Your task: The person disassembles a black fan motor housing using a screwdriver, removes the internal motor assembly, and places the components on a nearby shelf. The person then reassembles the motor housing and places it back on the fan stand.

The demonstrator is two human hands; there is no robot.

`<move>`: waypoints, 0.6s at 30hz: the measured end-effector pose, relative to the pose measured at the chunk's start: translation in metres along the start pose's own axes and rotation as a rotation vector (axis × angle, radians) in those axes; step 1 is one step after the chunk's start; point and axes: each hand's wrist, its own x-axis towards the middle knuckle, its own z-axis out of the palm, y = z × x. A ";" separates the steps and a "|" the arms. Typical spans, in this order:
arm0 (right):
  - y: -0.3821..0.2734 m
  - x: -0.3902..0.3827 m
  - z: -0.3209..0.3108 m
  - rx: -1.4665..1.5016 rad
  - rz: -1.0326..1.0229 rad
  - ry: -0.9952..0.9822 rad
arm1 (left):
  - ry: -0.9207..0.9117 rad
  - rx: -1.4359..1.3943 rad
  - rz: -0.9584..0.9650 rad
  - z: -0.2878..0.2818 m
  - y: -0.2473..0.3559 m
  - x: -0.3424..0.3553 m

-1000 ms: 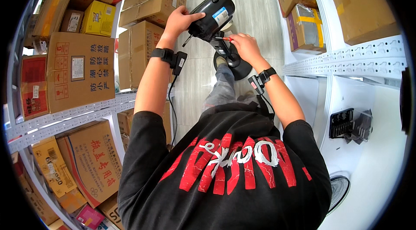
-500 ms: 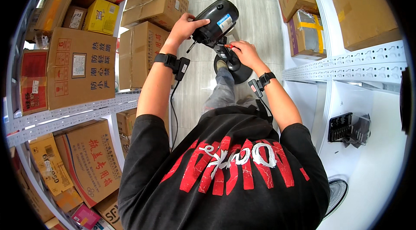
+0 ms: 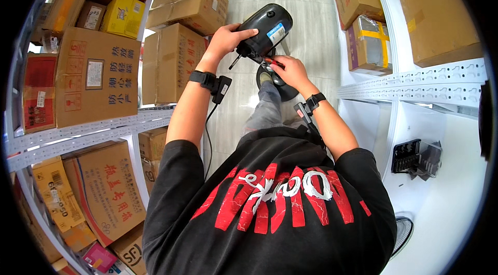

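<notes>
A black fan motor housing with a blue-and-white label sits tilted on its stand, its bare metal shaft pointing toward me on the left. My left hand is wrapped round the housing's left side, thumb on top. With my right hand I grip a red-handled screwdriver, whose tip end meets the joint under the housing. What the tip touches is too small to make out. Below, the round black base rests on the floor, partly covered by my right hand and by my foot.
Cardboard boxes fill the left shelves, and more boxes stand on the right shelf. An opened black bit case with a clear lid lies on the lower white shelf, near a round wire fan grille. Tiled floor runs between the shelves.
The motor housing has shifted slightly right and toward me, with my left hand still on it. My right hand and the screwdriver have moved a little toward me.
</notes>
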 end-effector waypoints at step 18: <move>0.004 0.000 -0.008 -0.170 0.019 -0.099 | -0.081 -0.007 0.001 0.003 -0.004 0.001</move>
